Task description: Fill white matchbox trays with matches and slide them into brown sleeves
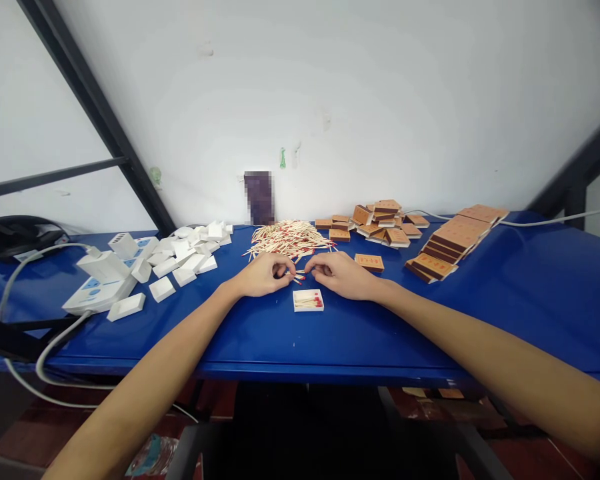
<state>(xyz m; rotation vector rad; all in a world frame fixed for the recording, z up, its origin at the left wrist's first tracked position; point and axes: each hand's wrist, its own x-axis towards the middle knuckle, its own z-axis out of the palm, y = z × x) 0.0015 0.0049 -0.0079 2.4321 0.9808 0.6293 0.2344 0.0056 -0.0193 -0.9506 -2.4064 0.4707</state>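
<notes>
Over the blue table my left hand (264, 274) is closed in a pinch on a few matches (299, 275) with red heads. My right hand (341, 275) faces it with curled fingers closed at the other end of these matches; the contact of its fingertips is too small to see exactly. Just below the hands sits a small white matchbox tray (296, 308), partly filled with matches lying flat, their red heads toward the right. Behind both hands rises a large heap of loose matches (293, 237).
White matchbox trays (185, 255) lie piled on the left, beside a white power strip (97, 293) with cables. Orange matchboxes (387, 223) are heaped at the back right, with one box (369, 262) near my right hand. Stacked matchboxes (460, 233) stand farther right. A dark, pixelated object (260, 198) leans on the wall.
</notes>
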